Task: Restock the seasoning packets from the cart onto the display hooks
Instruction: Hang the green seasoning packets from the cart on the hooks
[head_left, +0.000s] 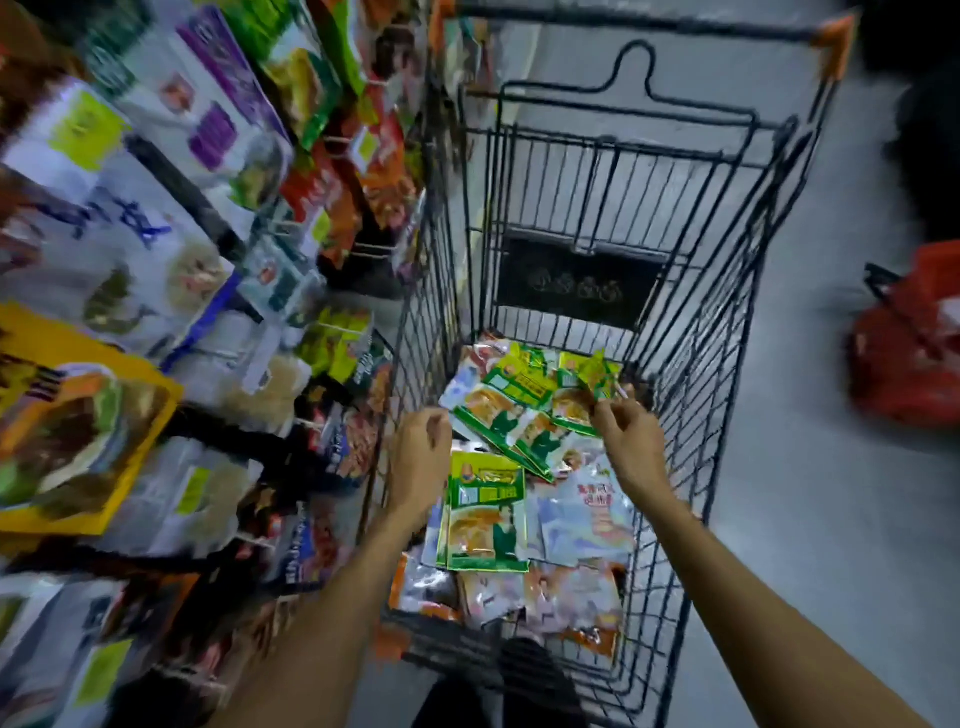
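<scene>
A black wire cart (727, 332) stands in front of me with several seasoning packets on its floor. Green and yellow packets (524, 410) lie fanned at the far end, and a small stack of them (485, 514) lies nearer me. My right hand (626, 436) is down in the cart, its fingers pinching the top corner of a green packet (597, 376) at the far right. My left hand (418, 457) hovers over the cart's left side, fingers loosely curled with nothing in them. The view is blurred by motion.
Display hooks (332, 140) on the left carry hanging packets in red, green, purple and white, close beside the cart's left wall. Pale and orange packets (576, 519) fill the cart's near end. A red basket (914, 353) sits on the grey floor to the right.
</scene>
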